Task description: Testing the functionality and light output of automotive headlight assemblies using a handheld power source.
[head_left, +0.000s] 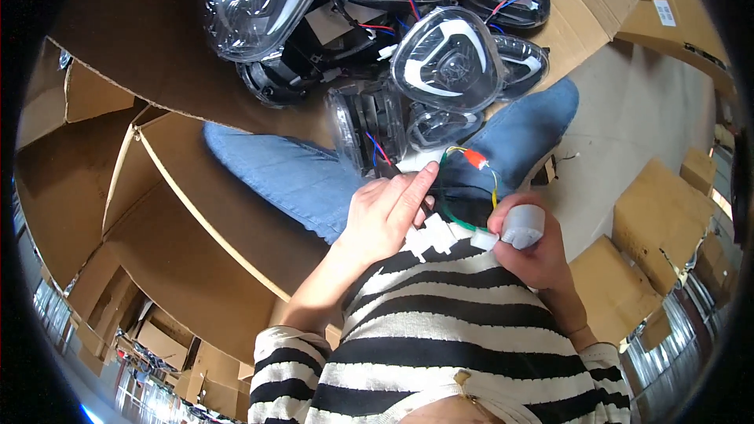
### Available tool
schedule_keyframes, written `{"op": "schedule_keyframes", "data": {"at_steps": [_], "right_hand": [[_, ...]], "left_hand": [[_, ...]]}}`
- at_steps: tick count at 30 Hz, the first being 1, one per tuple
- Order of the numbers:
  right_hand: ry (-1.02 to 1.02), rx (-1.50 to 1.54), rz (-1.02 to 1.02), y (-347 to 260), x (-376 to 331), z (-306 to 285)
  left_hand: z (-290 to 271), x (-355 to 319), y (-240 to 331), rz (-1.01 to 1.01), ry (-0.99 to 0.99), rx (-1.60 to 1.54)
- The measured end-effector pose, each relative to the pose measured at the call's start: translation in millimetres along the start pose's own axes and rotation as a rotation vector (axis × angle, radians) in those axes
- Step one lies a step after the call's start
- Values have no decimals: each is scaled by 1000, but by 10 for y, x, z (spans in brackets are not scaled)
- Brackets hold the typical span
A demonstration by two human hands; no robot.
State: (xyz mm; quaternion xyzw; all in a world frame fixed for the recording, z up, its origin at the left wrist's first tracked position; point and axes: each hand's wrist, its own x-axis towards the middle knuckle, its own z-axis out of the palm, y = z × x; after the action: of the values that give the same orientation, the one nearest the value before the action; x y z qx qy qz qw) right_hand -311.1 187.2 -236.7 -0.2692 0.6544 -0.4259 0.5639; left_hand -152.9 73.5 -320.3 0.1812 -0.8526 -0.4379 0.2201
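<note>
My left hand (385, 216) is closed round a black cable, with its index finger stretched along it. White plug connectors (432, 237) hang below those fingers, against the striped shirt. In my right hand (542, 259) is a grey round cap-like piece (523, 225). A small white connector (484, 240) sits at the right fingertips. Green wire (452, 212) and yellow wire loop up from there to an orange-red connector (474, 159). Just beyond my left hand stands a black, clear-lensed lamp (365, 126) with red and blue wires.
Ahead, an open cardboard box (157, 55) holds several clear-lensed lamps (449, 63), some with loose wires. My jeans-clad legs (275, 177) spread before it. Another open carton (196, 220) stands at the left. More cartons (660, 212) stand at the right on the grey floor (605, 141).
</note>
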Motion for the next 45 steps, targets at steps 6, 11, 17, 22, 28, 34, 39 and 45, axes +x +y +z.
{"op": "schedule_keyframes", "data": {"at_steps": [6,11,17,22,28,34,39,45], "right_hand": [[-19,155,-53,-84,-45,4],[-32,100,-87,25,-33,-60],[110,153,27,71,-8,27],[267,-159,55,254,-59,16],[458,243,-68,360,-126,-131],[499,348,27,483,-134,-300],[652,279,27,503,-74,-242],[522,159,56,561,-53,-233]], "left_hand": [[59,67,56,82,-61,110],[74,115,42,97,-67,91],[97,141,17,119,-46,118],[117,124,49,94,-136,135],[443,255,137,137,-81,95],[672,212,181,75,-157,60],[704,179,195,68,-208,67],[579,175,210,29,-246,100]]}}
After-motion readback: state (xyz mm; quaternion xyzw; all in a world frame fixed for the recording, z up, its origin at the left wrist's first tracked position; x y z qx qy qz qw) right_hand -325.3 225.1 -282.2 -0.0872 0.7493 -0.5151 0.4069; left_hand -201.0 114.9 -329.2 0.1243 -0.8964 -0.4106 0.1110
